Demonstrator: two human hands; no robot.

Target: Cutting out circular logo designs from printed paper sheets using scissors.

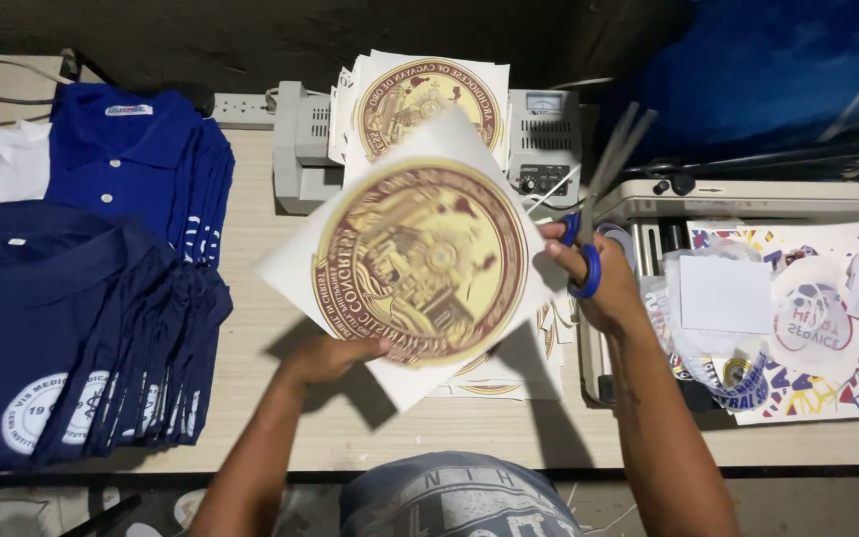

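My left hand (330, 358) holds up a white sheet (420, 259) printed with a large round maroon and gold seal, gripping its lower left edge. My right hand (594, 278) grips blue-handled scissors (599, 199) at the sheet's right edge, blades spread and pointing up and away. More printed sheets lie flat on the table under the held sheet (509, 378). Another pile of the same seal prints (429, 94) rests on a grey machine at the back.
Stacks of folded dark blue polo shirts (82, 328) fill the table's left side, with brighter blue ones (141, 159) behind. A grey laminator-like machine (544, 139) stands at the back. Colourful prints and cut paper scraps (807, 318) cover a device on the right.
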